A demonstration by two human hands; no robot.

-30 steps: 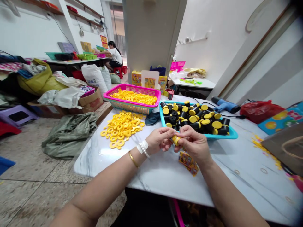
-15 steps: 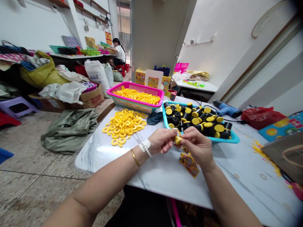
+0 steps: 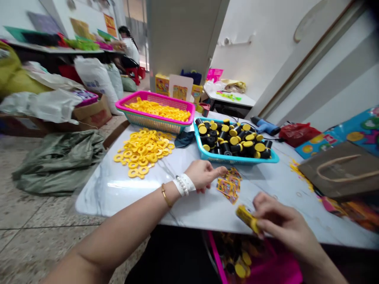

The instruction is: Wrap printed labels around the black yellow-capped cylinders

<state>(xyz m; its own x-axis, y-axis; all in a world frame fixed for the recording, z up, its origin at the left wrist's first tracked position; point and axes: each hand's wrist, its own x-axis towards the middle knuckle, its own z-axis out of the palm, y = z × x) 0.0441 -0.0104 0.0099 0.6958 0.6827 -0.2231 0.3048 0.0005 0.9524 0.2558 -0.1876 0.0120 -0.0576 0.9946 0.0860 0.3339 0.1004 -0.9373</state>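
My right hand pinches a small bottle wrapped in a yellow printed label, held tilted over the table's front edge. Beneath it, a pink basket below tabletop level contains several black and yellow pieces. My left hand is over the table with a finger stretched toward a small pile of printed yellow labels; its other fingers curl underneath, and nothing shows in it. Behind the labels stands a blue basket full of black bottles with yellow caps.
Loose yellow rings lie on the table at left. A pink basket behind them is heaped with more yellow pieces. At right are a blue heat gun, a red bag and a brown paper bag. A person sits far back.
My hands have parted. The right carried the small bottle down and right toward the table's front edge; the left let go of it and stretched a finger toward the labels. The view shifted right.
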